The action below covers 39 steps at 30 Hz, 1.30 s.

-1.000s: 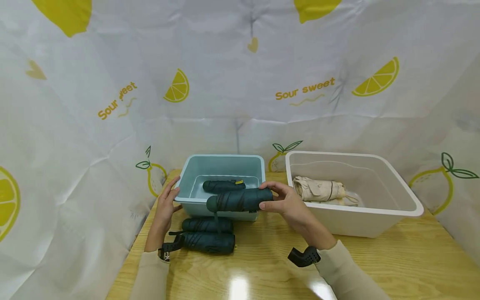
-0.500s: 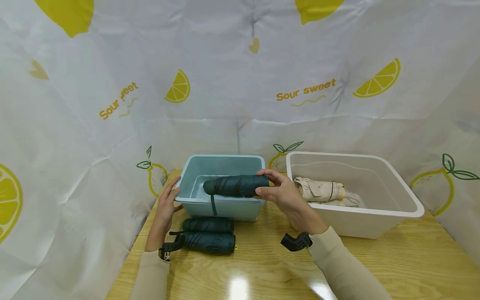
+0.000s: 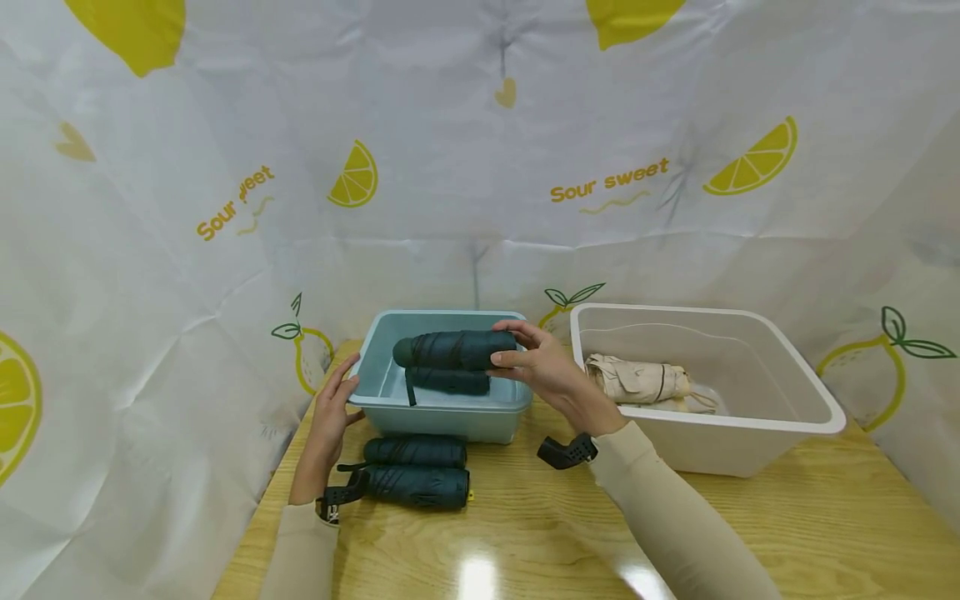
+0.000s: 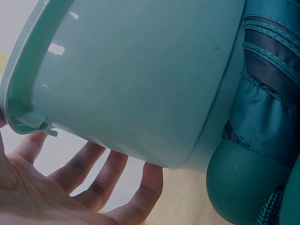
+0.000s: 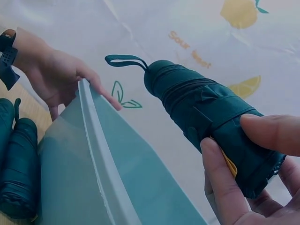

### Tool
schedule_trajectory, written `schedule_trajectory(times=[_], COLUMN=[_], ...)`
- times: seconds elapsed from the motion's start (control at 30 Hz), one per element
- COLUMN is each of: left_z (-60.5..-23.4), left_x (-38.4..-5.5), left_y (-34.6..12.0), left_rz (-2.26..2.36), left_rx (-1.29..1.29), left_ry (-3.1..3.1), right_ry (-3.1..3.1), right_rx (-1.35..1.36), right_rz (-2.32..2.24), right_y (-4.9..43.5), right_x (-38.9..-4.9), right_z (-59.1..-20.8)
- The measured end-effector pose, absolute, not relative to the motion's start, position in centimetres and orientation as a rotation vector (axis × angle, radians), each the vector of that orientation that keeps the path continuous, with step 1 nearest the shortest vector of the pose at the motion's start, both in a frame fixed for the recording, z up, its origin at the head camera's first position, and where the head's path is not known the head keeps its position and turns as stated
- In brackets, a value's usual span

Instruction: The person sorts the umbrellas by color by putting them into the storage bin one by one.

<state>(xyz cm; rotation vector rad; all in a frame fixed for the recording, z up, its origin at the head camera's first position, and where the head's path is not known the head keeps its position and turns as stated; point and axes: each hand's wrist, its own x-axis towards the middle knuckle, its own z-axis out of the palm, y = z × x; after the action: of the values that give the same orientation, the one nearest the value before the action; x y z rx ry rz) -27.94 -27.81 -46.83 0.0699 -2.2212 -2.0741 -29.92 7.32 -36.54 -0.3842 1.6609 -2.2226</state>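
Observation:
My right hand (image 3: 536,362) grips the end of a folded dark green umbrella (image 3: 453,350), thumb on one side and fingers on the other. It hangs over the light blue bin (image 3: 442,422) with its wrist loop dangling, overlapping a second umbrella (image 3: 450,382) that lies inside. In the right wrist view, the held umbrella (image 5: 201,115) slants across with its rounded end away from me. My left hand (image 3: 330,412) rests at the bin's left side, its fingers spread along the outer wall (image 4: 131,84). Two more green umbrellas (image 3: 416,486) lie side by side before the bin.
Right of the blue bin stands a larger white bin (image 3: 697,437), with a rolled beige umbrella (image 3: 637,379) inside it. Both bins stand on a wooden table (image 3: 555,542). A white lemon-print sheet (image 3: 450,208) hangs behind and at the sides.
My right hand has carried the umbrella up and leftward, from the blue bin's front rim to over its inside. My left hand and the two umbrellas on the table have stayed put.

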Motion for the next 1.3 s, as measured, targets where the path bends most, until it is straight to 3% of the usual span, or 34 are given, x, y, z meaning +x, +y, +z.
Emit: schedule_trajectory(times=[0.93,1.3], left_z=[-46.8,-46.8], left_x=[-28.0,-27.9], left_y=[-28.0,-27.9], left_rz=[-2.082,-2.078], left_rx=[0.075,0.074], left_ry=[-2.216,-2.211], right_ry=[1.71,1.822], right_rx=[-0.062,-0.084], right_rz=[-2.147,-2.009], right_y=[3.4,2.7], right_x=[-35.5,-36.3], right_z=[-38.3,-38.6])
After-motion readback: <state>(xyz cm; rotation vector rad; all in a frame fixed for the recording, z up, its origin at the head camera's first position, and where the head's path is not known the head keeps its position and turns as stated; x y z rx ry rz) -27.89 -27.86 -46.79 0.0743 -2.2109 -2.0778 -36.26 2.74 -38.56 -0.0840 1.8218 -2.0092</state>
